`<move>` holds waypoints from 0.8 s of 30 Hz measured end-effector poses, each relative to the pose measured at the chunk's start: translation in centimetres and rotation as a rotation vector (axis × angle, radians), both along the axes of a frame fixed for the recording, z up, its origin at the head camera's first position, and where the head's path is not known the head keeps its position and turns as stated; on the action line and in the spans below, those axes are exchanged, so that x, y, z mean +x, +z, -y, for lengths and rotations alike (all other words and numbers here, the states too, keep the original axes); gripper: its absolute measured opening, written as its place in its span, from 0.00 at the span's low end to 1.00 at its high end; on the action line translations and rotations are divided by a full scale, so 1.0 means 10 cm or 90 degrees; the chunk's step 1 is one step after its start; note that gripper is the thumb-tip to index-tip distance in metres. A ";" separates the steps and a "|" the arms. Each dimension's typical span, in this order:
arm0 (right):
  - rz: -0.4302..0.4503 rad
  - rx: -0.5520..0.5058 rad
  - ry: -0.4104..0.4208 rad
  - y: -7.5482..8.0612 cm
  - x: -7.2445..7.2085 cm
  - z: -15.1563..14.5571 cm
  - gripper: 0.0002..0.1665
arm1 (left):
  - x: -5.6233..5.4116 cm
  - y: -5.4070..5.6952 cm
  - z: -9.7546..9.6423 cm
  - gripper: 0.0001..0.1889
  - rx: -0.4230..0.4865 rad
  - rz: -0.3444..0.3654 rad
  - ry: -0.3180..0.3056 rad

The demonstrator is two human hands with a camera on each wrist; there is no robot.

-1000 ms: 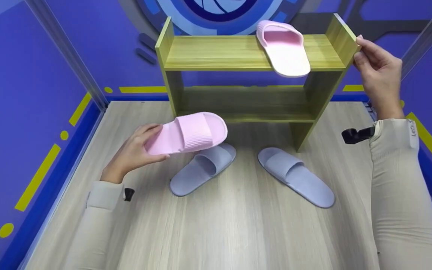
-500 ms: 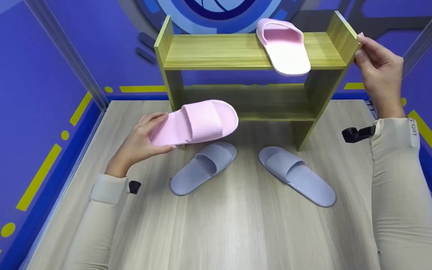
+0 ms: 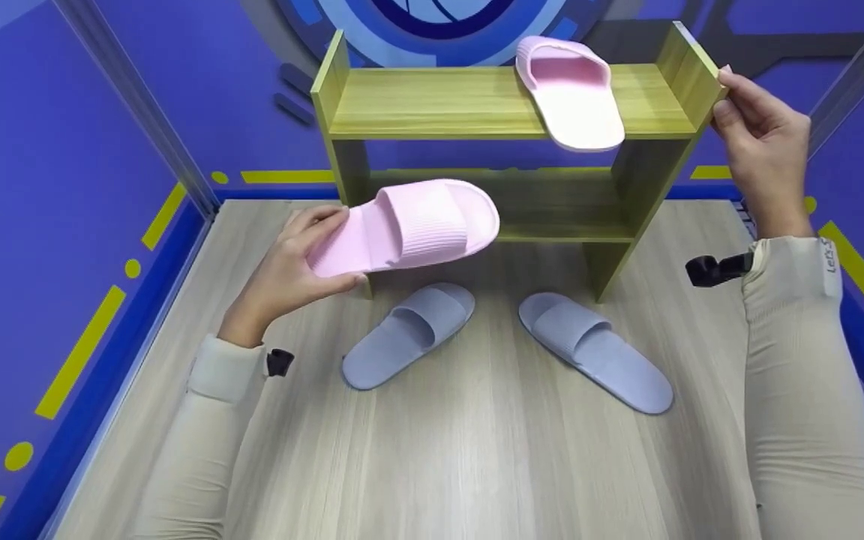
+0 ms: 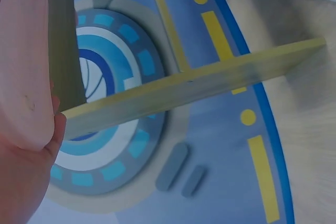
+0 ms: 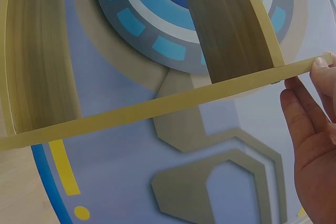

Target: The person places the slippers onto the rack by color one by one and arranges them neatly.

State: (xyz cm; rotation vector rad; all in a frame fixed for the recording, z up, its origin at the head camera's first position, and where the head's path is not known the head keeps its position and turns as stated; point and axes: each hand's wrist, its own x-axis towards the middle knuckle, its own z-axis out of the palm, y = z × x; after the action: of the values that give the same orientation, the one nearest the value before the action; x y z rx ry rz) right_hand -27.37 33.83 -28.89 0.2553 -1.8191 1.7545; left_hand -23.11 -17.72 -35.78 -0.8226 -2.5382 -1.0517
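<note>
My left hand (image 3: 286,262) grips a pink slide slipper (image 3: 432,221) by its heel end, thumb below and fingers over the far edge. The slipper hangs in the air before the lower shelf, its toe pointing right. With thumb and fingers, my right hand (image 3: 766,146) pinches the upper right side panel of a wooden shoe rack (image 3: 432,105); the right wrist view shows the thumb and fingers (image 5: 299,111) on either side of the panel's edge. A second pink slipper (image 3: 582,112) rests on the top shelf towards the right, its heel jutting over the front edge.
Two grey slippers lie on the floor before the rack: the left grey slipper (image 3: 383,352) and the right grey slipper (image 3: 619,367), toes angled inward. Blue patterned walls (image 3: 49,187) enclose the wood-look floor (image 3: 462,465) at the back and both sides.
The left hand has carried its pink slipper up and to the right, away from the grey slipper below. The right hand keeps its hold on the rack panel.
</note>
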 end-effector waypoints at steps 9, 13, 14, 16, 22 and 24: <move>0.001 -0.017 0.014 0.01 0.01 0.00 0.21 | -0.01 0.18 -0.13 0.41 -0.005 -0.067 0.019; 0.002 -0.028 0.020 0.01 0.01 0.00 0.21 | 0.00 0.24 -0.20 0.41 -0.001 -0.066 0.036; 0.003 -0.029 0.020 0.01 0.01 0.01 0.21 | 0.00 0.26 -0.21 0.41 0.001 -0.067 0.039; 0.006 -0.027 0.018 0.01 0.01 0.01 0.21 | 0.00 0.28 -0.23 0.41 0.002 -0.072 0.045; 0.015 -0.008 0.000 0.02 0.02 0.01 0.21 | -0.03 0.35 -0.32 0.41 -0.001 -0.111 0.066; 0.017 -0.001 -0.006 0.03 0.02 0.01 0.21 | -0.05 0.38 -0.35 0.41 -0.001 -0.119 0.080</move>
State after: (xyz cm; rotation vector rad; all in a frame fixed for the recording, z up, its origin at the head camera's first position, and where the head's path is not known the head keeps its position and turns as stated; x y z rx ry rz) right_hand -27.14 33.72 -28.62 0.2242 -1.8352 1.7607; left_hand -23.56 -14.21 -32.01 -0.7154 -2.3998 -0.8901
